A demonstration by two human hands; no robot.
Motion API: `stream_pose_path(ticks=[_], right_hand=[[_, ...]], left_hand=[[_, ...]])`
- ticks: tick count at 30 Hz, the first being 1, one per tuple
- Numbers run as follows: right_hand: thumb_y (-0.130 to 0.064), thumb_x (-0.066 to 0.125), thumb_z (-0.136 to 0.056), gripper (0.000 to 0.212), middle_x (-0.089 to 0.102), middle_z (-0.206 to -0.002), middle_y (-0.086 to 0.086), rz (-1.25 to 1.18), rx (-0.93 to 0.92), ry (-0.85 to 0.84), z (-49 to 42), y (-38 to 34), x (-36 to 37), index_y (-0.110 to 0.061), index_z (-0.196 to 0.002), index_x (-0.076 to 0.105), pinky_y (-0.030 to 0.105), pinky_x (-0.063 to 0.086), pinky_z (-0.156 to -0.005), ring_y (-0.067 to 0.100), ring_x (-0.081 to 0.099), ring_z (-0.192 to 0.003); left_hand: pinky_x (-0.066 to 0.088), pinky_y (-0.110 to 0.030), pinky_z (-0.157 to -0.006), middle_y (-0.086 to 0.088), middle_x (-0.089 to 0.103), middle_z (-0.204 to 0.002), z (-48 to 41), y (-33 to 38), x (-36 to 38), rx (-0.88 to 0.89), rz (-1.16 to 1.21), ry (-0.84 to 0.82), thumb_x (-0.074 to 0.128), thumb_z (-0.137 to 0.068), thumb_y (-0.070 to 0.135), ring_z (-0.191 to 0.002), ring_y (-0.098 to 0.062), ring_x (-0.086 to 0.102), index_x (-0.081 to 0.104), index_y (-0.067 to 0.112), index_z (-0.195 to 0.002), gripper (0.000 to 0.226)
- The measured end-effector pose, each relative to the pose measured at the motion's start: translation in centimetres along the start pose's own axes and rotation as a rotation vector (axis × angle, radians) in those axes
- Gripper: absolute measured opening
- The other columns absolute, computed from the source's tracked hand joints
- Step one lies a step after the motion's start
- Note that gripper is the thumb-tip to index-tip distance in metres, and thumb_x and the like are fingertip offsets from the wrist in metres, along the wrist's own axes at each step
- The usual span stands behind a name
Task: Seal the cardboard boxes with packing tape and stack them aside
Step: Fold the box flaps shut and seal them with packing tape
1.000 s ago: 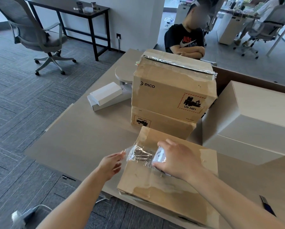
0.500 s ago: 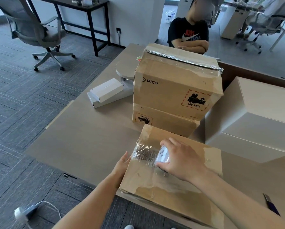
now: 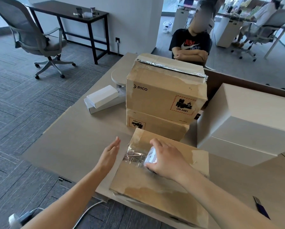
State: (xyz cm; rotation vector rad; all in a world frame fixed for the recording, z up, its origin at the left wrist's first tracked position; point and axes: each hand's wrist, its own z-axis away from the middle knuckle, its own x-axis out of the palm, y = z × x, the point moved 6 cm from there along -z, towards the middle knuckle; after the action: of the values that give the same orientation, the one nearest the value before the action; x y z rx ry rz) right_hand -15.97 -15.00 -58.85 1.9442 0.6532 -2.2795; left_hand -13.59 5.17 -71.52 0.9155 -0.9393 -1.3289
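at the near edge of the pale grey-brown bench (image 3: 69,146), a flat brown cardboard box (image 3: 155,192) lies within easy reach, so both hands can work on its top. the right hand (image 3: 169,161) curls over a white-cored roll of clear packing tape (image 3: 150,157), with fingers and thumb clamped on it, and presses it down on the lid. a crinkled strip of clear tape (image 3: 135,156) runs from the roll to the box's left edge, along what looks like the flap seam. i judge the roll is held low so that the strip lies flat against the cardboard.

the left hand (image 3: 109,154) is flat and holds nothing, its fingers straight and together. it sits just beside the box's left side, apart from it, with the palm turned toward the strip's end. it is likely ready to smooth that end over the edge or to steady the box.

toward the far edge, right behind this box, two brown cardboard boxes (image 3: 163,100) stand stacked. the upper one has tape along its top, so these are probably sealed ones already set aside. a large white box (image 3: 245,129) fills the right side of the bench, and two slim white cartons (image 3: 102,100) lie toward the left edge.
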Motion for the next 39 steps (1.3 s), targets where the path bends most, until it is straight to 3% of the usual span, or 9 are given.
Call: stream_pose_path(ticks=[3,5,8,12,17,21,28,36,39], right_hand=[[-0.055,0.067,-0.078,0.065,0.056,-0.121,0.000,0.002,-0.001,-0.002,0.1,0.2,-0.2,-0.019,-0.123,0.037,0.034,0.040,-0.091,0.025,0.052,-0.109],[-0.056,0.066,-0.078,0.064,0.056,-0.119,0.001,0.032,-0.013,0.015,0.2,0.3,-0.2,-0.018,-0.120,0.036,0.035,0.039,-0.091,0.026,0.052,-0.110],[-0.060,0.063,-0.078,0.068,0.049,-0.120,0.000,0.069,-0.050,0.034,0.7,0.8,0.0,-0.019,-0.123,0.034,0.040,0.038,-0.096,0.026,0.050,-0.113],[-0.055,0.062,-0.080,0.069,0.039,-0.107,-0.003,-0.137,-0.064,0.086,2.6,2.7,0.5,-0.036,-0.140,0.033,0.037,0.044,-0.091,0.019,0.050,-0.098],[-0.019,0.071,-0.079,0.085,0.046,-0.114,-0.005,-0.447,-0.007,0.133,4.0,3.3,1.4,-0.041,-0.146,0.023,0.026,0.047,-0.082,0.013,0.053,-0.096],[-0.025,0.070,-0.078,0.058,0.045,-0.109,-0.001,-0.284,-0.013,0.107,3.4,3.3,0.6,-0.027,-0.121,0.031,0.040,0.052,-0.068,0.026,0.058,-0.084],[-0.042,0.064,-0.082,0.054,0.039,-0.101,0.001,0.056,-0.012,0.028,4.7,4.2,-1.8,-0.027,-0.127,0.039,0.033,0.041,-0.063,0.028,0.057,-0.081],[-0.033,0.065,-0.081,0.057,0.047,-0.108,0.004,0.102,-0.007,0.066,3.8,3.2,-0.7,-0.026,-0.132,0.038,0.036,0.043,-0.079,0.028,0.055,-0.101],[-0.035,0.062,-0.083,0.059,0.047,-0.117,0.007,0.089,-0.007,0.082,3.7,2.7,-0.7,-0.020,-0.135,0.037,0.037,0.040,-0.090,0.029,0.050,-0.107]], left_hand=[[0.009,-0.033,-0.124,0.016,0.007,-0.162,3.6,2.5,2.6,0.166,-0.261,-0.203,0.048,-0.102,0.013,-0.150,-0.002,0.007,0.011,0.031,-0.157,0.069],[-0.003,-0.026,-0.122,0.015,-0.015,-0.161,5.2,3.0,4.3,0.335,-0.602,-0.267,0.052,-0.096,0.040,-0.147,0.004,-0.014,-0.007,0.030,-0.155,0.085],[-0.009,-0.021,-0.120,0.011,-0.030,-0.156,5.6,2.8,5.5,0.402,-1.006,-0.174,0.037,-0.077,0.088,-0.144,0.000,-0.027,-0.022,0.021,-0.151,0.117],[-0.026,-0.018,-0.112,0.004,-0.038,-0.153,5.5,2.2,6.2,0.387,-1.322,-0.153,0.025,-0.065,0.097,-0.139,-0.007,-0.039,-0.029,0.015,-0.148,0.128],[-0.030,-0.022,-0.111,0.001,-0.037,-0.153,5.5,2.2,6.4,0.396,-1.447,-0.187,0.001,-0.060,0.101,-0.140,-0.013,-0.039,-0.029,0.013,-0.148,0.128],[-0.027,-0.027,-0.114,0.006,-0.040,-0.150,5.6,2.2,6.5,0.391,-1.516,-0.187,-0.016,-0.053,0.101,-0.137,-0.009,-0.042,-0.030,0.018,-0.146,0.126],[-0.031,-0.027,-0.112,0.007,-0.042,-0.150,5.5,2.0,6.6,0.376,-1.557,-0.183,-0.017,-0.056,0.099,-0.138,-0.010,-0.041,-0.033,0.019,-0.146,0.121],[-0.019,-0.040,-0.119,0.020,-0.020,-0.158,5.7,1.9,6.6,0.505,-1.567,-0.177,-0.008,-0.076,0.090,-0.145,-0.006,-0.030,-0.011,0.039,-0.153,0.093],[-0.009,-0.042,-0.121,0.017,0.000,-0.163,6.0,2.0,6.9,0.592,-1.575,-0.162,0.003,-0.092,0.079,-0.152,-0.013,-0.011,0.004,0.034,-0.157,0.080]])
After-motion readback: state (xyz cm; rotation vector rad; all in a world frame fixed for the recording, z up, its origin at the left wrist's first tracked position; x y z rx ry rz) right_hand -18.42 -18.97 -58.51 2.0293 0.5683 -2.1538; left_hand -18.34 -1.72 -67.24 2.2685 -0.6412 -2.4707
